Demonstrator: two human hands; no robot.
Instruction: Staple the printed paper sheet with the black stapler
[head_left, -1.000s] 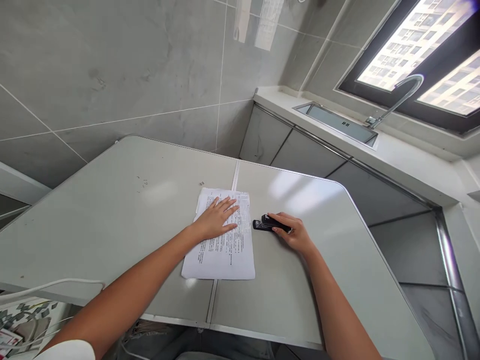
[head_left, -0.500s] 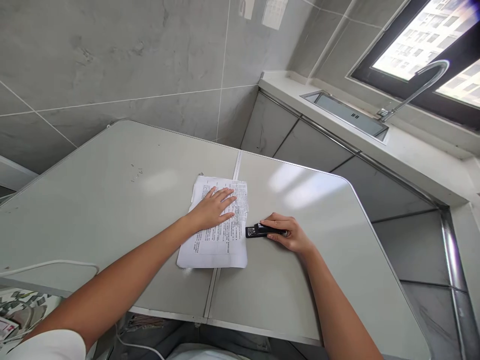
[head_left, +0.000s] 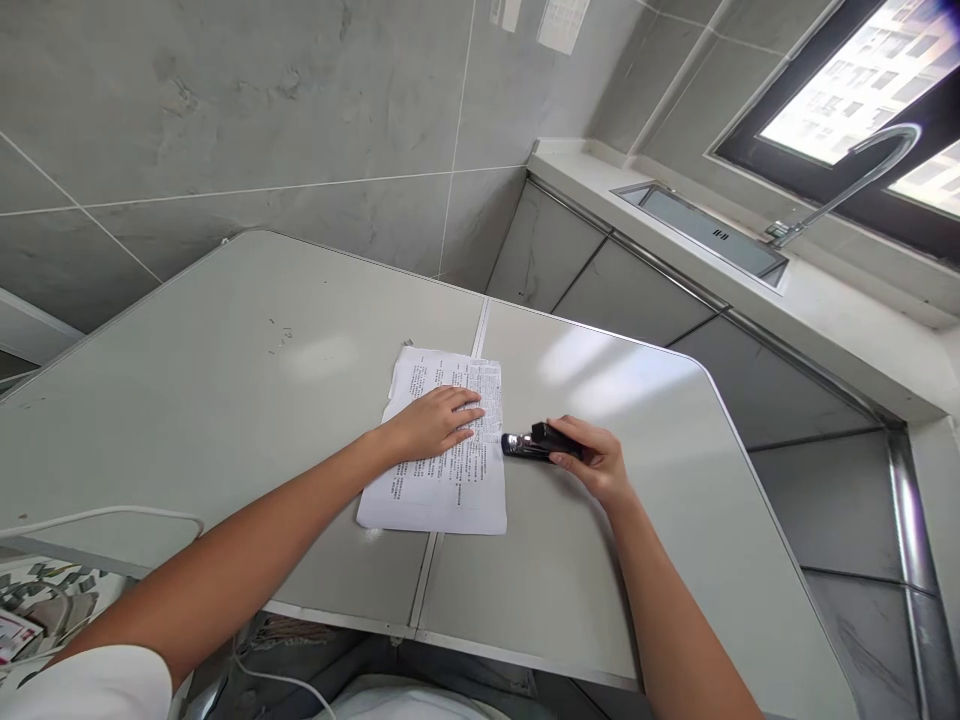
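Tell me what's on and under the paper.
Your left hand rests on the paper, covering part of it. Underneath is the table; its strip shows past both ends, but whatever the paper covers can't be seen.

Glossy stapler [head_left: 552,438], matt paper [head_left: 448,490]

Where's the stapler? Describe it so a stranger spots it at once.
On the pale table, the left hand lies on printed paper. Just right of that, the right hand grips the stapler: black, its top half raised, unlike the flat white paper.
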